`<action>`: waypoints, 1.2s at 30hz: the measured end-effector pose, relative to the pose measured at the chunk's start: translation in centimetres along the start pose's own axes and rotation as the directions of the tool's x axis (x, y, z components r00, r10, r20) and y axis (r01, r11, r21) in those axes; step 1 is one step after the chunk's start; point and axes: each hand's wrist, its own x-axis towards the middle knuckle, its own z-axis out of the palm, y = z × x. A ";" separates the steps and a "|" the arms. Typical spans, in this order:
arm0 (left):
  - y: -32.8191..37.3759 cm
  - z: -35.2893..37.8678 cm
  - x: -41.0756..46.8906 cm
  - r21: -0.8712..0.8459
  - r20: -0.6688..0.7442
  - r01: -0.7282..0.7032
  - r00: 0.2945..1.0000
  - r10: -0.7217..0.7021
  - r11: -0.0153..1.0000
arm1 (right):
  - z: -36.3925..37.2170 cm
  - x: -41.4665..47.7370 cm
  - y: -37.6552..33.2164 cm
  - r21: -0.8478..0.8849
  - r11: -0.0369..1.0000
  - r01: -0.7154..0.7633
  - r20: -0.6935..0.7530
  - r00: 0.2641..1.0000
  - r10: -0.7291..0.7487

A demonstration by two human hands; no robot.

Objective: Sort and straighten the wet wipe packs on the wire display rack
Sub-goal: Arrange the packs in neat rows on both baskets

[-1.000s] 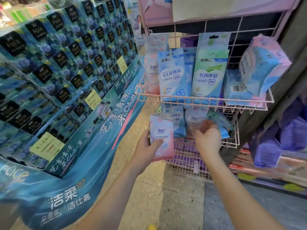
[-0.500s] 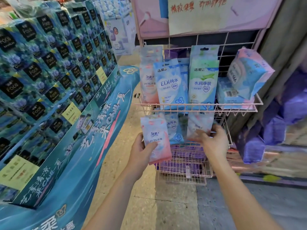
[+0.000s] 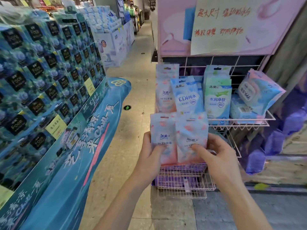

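I hold two pink-and-white wet wipe packs side by side in front of the pink wire rack (image 3: 239,121). My left hand (image 3: 149,156) grips the left pack (image 3: 162,130). My right hand (image 3: 219,156) grips the right pack (image 3: 191,130), thumb across its front. Both packs stand upright and their edges overlap. On the upper shelf behind them stand more pink packs (image 3: 165,87), blue EDI packs (image 3: 186,95) and green packs (image 3: 217,92). A bulky blue-pink pack (image 3: 260,93) leans tilted on flat blue packs (image 3: 242,110) at the right.
A tall blue display of tissue boxes (image 3: 49,77) fills the left side. A pink sign board (image 3: 224,25) tops the rack. Purple packs (image 3: 179,180) lie in the lower basket. Purple bundles (image 3: 282,133) pile at the right. The aisle floor (image 3: 132,80) runs ahead.
My right hand has lifted a second pink pack from the lower shelf and brought it beside the one in my left hand. Both hands rose, and the view tilted upward.
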 end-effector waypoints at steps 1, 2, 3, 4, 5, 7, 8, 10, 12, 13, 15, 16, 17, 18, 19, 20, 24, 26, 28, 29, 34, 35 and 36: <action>0.6 -0.4 0.3 -0.004 0.008 -0.021 1.000 0.021 1.000 | 0.4 0.2 -0.7 0.025 1.000 0.005 0.001 1.000 -0.005; 1.2 -0.9 0.6 -0.005 0.014 -0.041 0.999 0.041 0.999 | 0.7 0.4 -1.4 0.059 0.998 0.015 -0.001 1.000 -0.015; 1.9 -1.2 0.8 -0.004 0.020 -0.059 0.998 0.059 0.998 | 1.0 0.6 -2.1 0.106 0.994 0.026 0.004 1.000 -0.026; 2.6 -1.5 1.2 -0.001 0.025 -0.075 0.997 0.075 0.997 | 1.4 0.7 -2.8 0.164 0.986 0.030 0.018 0.999 -0.033; 3.3 -1.6 1.5 -0.009 0.036 -0.084 0.996 0.084 0.996 | 2.0 0.9 -3.5 0.212 0.977 0.029 0.043 0.998 -0.039; 4.5 -1.7 2.1 -0.064 0.087 -0.084 0.992 0.089 0.994 | 3.4 1.4 -4.7 0.228 0.973 0.036 0.064 0.997 -0.052; 5.1 -1.7 2.5 -0.109 0.115 -0.075 0.990 0.087 0.991 | 4.3 1.8 -5.2 0.210 0.977 0.046 0.051 0.997 -0.058; 6.3 -1.6 3.2 -0.184 0.175 -0.062 0.980 0.094 0.981 | 6.2 2.6 -6.3 0.170 0.984 0.050 0.013 0.998 -0.053; 7.4 -1.1 4.1 -0.174 0.191 -0.072 0.976 0.105 0.982 | 7.7 3.4 -7.6 0.138 0.988 0.064 0.003 0.998 -0.065; 8.0 -0.9 4.5 -0.150 0.177 -0.092 0.977 0.118 0.984 | 8.1 3.8 -8.3 0.103 0.990 0.094 -0.001 0.996 -0.094; 9.0 -0.9 5.7 -0.074 0.146 -0.186 0.970 0.195 0.980 | 8.3 4.8 -9.5 0.019 0.986 0.164 0.011 0.986 -0.165; 9.4 -1.1 6.4 -0.049 0.137 -0.226 0.963 0.231 0.973 | 8.2 5.2 -10.1 0.006 0.983 0.185 0.037 0.982 -0.185; 9.8 -1.3 7.2 -0.027 0.137 -0.260 0.955 0.261 0.965 | 7.9 5.8 -10.5 0.029 0.981 0.192 0.065 0.979 -0.194; 10.1 -1.4 8.0 -0.002 0.146 -0.280 0.950 0.277 0.960 | 7.5 6.4 -10.8 0.057 0.980 0.189 0.083 0.978 -0.193; 10.4 -1.5 8.6 0.027 0.164 -0.285 0.947 0.277 0.958 | 7.0 7.0 -10.7 0.066 0.981 0.185 0.087 0.978 -0.190; 10.6 -1.4 9.1 0.069 0.186 -0.289 0.944 0.272 0.955 | 6.6 7.7 -10.5 0.047 0.983 0.178 0.080 0.980 -0.181; 10.5 -1.5 10.0 0.257 0.214 -0.323 0.938 0.272 0.911 | 6.2 9.5 -9.0 -0.080 0.997 0.015 0.149 0.989 -0.003; 10.0 -1.6 10.4 0.243 0.220 -0.294 0.945 0.243 0.925 | 5.8 10.1 -8.4 -0.112 0.992 -0.050 0.193 0.979 0.071; 10.1 -1.2 10.2 0.200 0.213 -0.261 0.952 0.218 0.944 | 5.3 10.5 -8.5 -0.143 0.988 -0.055 0.216 0.973 0.085; 10.3 -0.8 10.1 0.187 0.210 -0.254 0.954 0.214 0.949 | 5.1 10.7 -8.6 -0.130 0.991 -0.032 0.228 0.972 0.062; 10.7 0.4 10.1 0.328 0.203 -0.248 0.961 0.188 0.912 | 4.7 11.2 -8.6 -0.344 0.925 0.163 0.215 0.972 -0.091; 10.5 0.3 10.1 0.377 0.170 -0.206 0.974 0.151 0.903 | 4.7 11.3 -8.3 -0.392 0.905 0.164 0.233 0.970 -0.075; 10.1 0.2 10.1 0.399 0.143 -0.158 0.984 0.109 0.903 | 4.8 11.3 -8.1 -0.440 0.882 0.167 0.248 0.967 -0.059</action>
